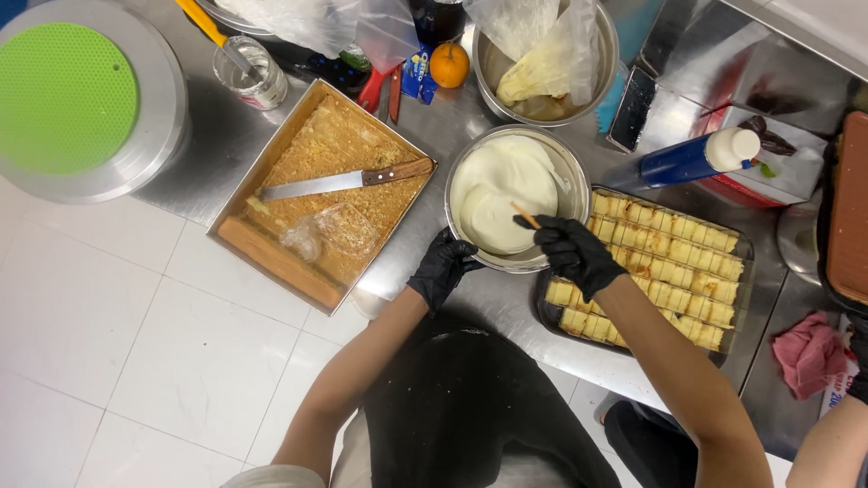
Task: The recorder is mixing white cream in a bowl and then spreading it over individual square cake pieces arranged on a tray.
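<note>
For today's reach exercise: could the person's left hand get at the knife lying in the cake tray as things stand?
Probably yes. The left hand rests on the rim of the cream bowl, beside the cake tray. The knife lies on top, uncovered, its handle end toward the bowl, nothing between.

The counter's near edge is crowded: a cream bowl [506, 194] is hemmed between a crumb tray [271, 248] with a knife [348, 181] and a pastry tray [746, 248]. Bare steel [425, 122] is left behind the bowl.

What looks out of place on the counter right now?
The cake tray juts over the counter edge above the floor, with a knife lying loose on the cake. A phone sits among the food bowls.
</note>
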